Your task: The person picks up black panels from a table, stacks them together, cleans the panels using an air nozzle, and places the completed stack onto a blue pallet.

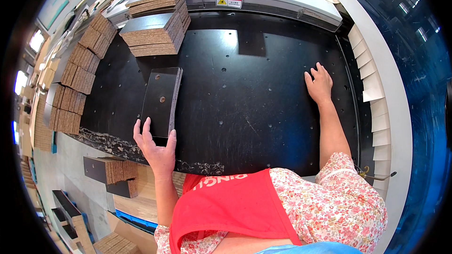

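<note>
My left hand (159,153) is at the near end of a black rectangular board (165,89), its thumb on the right edge and fingers on the left. Two round holes show in the board's dark face, and its right side edge is exposed. The board lies on the left part of a black worktable (249,99). Over at the table's right side, my right hand (321,84) is stretched forward, thumb apart from the other fingers, holding nothing. Whether its fingers touch the tabletop, I cannot tell.
Behind the board stands a stack of dark-faced chipboard pieces (155,35). More chipboard stacks (77,70) line the left edge. A white machine beam (263,7) with a warning label crosses the back. Pale overlapping flaps (370,77) run along the right. Boards (110,171) sit lower left.
</note>
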{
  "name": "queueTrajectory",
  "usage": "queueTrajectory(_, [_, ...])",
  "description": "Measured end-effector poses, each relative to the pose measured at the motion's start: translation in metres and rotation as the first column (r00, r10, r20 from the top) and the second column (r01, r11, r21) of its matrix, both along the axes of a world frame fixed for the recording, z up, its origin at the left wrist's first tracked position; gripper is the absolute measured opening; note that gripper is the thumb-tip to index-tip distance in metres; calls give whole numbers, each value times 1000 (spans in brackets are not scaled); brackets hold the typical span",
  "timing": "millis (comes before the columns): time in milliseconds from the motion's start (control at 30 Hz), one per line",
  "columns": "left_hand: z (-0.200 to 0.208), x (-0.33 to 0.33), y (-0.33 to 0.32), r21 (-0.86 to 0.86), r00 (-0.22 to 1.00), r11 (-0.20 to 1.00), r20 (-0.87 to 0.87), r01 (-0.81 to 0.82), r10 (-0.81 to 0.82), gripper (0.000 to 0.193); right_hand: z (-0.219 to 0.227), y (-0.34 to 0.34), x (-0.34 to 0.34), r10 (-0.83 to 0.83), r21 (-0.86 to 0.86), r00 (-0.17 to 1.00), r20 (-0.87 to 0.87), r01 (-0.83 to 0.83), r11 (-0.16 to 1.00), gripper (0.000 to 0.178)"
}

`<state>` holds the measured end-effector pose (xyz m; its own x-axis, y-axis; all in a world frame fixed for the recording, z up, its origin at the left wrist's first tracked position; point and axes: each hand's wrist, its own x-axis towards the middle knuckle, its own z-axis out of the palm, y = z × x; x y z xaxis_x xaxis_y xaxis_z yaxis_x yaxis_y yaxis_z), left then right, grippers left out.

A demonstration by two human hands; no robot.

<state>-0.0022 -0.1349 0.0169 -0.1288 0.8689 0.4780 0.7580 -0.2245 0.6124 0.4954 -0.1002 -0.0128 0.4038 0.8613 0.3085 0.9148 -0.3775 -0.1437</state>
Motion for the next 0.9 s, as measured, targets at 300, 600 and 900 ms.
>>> queueTrajectory(300, [0, 0, 0, 5, 1000, 1000, -1, 4, -4, 67, 0, 0, 1, 13, 24, 1000, 20, -14, 1000, 43])
queueTrajectory(600, [1, 1, 0, -1, 1000, 1000, 12, 2, -2, 66, -1, 1, 1, 10, 16, 1000, 21, -11, 1000, 43])
queueTrajectory(900, [1, 1, 0, 5, 1000, 1000, 2, 2, -2, 66, -3, 0, 3, 29, 36, 999, 32, -30, 999, 43])
